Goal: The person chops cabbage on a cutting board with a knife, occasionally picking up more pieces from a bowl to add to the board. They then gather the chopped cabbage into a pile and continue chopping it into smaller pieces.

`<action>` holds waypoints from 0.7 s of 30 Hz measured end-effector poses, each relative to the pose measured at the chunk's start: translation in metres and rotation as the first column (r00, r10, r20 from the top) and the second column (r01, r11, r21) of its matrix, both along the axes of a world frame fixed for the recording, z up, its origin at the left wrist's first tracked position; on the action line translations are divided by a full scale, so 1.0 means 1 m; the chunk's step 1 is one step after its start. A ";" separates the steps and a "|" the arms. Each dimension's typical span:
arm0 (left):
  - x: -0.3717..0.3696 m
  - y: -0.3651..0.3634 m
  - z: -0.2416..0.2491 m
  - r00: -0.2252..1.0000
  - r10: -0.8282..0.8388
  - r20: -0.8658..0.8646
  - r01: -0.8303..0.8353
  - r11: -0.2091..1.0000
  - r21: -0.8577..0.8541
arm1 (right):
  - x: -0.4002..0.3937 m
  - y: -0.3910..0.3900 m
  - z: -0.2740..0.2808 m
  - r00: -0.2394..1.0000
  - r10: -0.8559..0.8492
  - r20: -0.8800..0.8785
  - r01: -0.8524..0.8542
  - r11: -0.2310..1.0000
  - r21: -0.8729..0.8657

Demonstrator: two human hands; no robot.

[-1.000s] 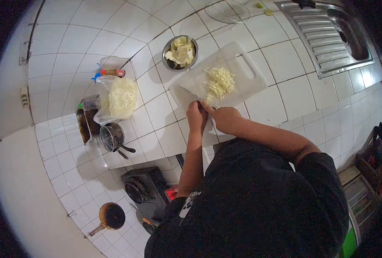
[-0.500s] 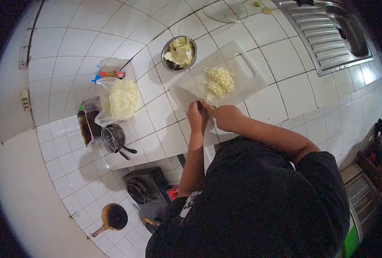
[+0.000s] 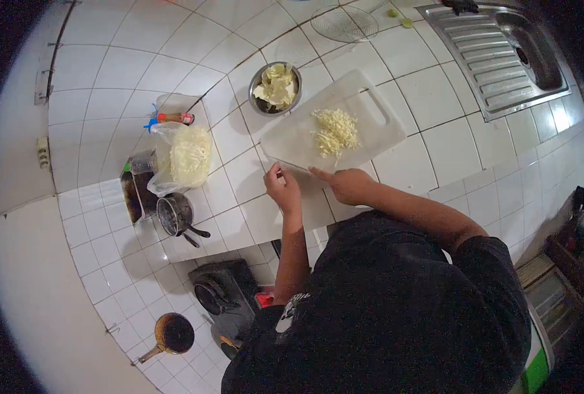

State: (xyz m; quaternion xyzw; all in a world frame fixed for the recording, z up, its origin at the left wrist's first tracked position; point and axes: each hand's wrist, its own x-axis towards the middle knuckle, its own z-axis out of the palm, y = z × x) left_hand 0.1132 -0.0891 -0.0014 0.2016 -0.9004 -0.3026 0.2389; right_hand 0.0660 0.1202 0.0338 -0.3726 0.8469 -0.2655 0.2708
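Observation:
Shredded cabbage point(image 3: 335, 131) lies in a loose heap on a white cutting board point(image 3: 289, 140). At the board's near edge my right hand point(image 3: 352, 186) is closed on a knife point(image 3: 294, 165), index finger stretched along it; the handle is hidden in my palm. The thin blade points left, along the near edge of the board. Close to the blade's far end is my left hand point(image 3: 284, 192), its fingers half curled and apart, with nothing visible in them. Behind the board's left corner stands a metal bowl point(image 3: 253, 98) of cabbage leaves point(image 3: 279, 87).
A plastic bag of shredded cabbage point(image 3: 190, 156) sits left on the tiled counter, beside a sauce bottle point(image 3: 176, 118) and a small pot point(image 3: 175, 215). A wire rack point(image 3: 344, 24) lies behind the board. The steel sink point(image 3: 532, 59) is at the far right; a stove point(image 3: 229, 289) stands lower left.
My left hand has moved left, away from my right hand, and its fingers have loosened. The knife now lies along the board's near edge, and my right hand has shifted slightly.

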 end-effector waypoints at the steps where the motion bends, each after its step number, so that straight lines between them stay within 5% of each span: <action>1: -0.001 -0.006 -0.002 1.000 0.029 0.008 -0.029 0.999 -0.037 | -0.003 0.001 -0.001 0.999 -0.011 0.051 0.010 1.000 0.026; 8: 0.020 -0.001 -0.017 0.952 0.027 0.305 0.067 0.954 -0.292 | -0.014 0.009 0.012 0.950 -0.271 0.157 0.257 0.961 0.106; 10: 0.031 0.031 -0.024 0.931 -0.297 0.214 0.317 0.946 -0.068 | -0.006 -0.001 0.009 0.965 -0.194 0.178 0.195 0.981 0.012; 14: 0.045 0.060 -0.009 0.948 -0.289 0.136 0.271 0.953 0.134 | 0.005 -0.017 -0.026 0.944 -0.110 0.312 0.184 0.958 -0.220; 16: 0.047 0.068 0.000 0.999 -0.036 0.017 0.025 0.901 0.433 | 0.005 -0.008 -0.037 0.956 -0.139 0.260 0.198 0.956 -0.217; 18: 0.048 0.055 -0.008 0.999 -0.048 0.005 0.042 0.917 0.397 | -0.001 0.001 -0.034 0.971 -0.132 0.200 0.176 0.960 -0.219; 20: 0.052 0.039 -0.006 0.999 -0.048 -0.001 0.046 0.936 0.349 | -0.009 0.013 -0.003 0.896 -0.334 0.292 0.340 0.940 0.033; 21: 0.050 0.034 -0.004 0.997 -0.083 0.002 0.080 0.966 0.246 | -0.007 0.018 -0.003 0.908 -0.346 0.236 0.355 0.935 0.008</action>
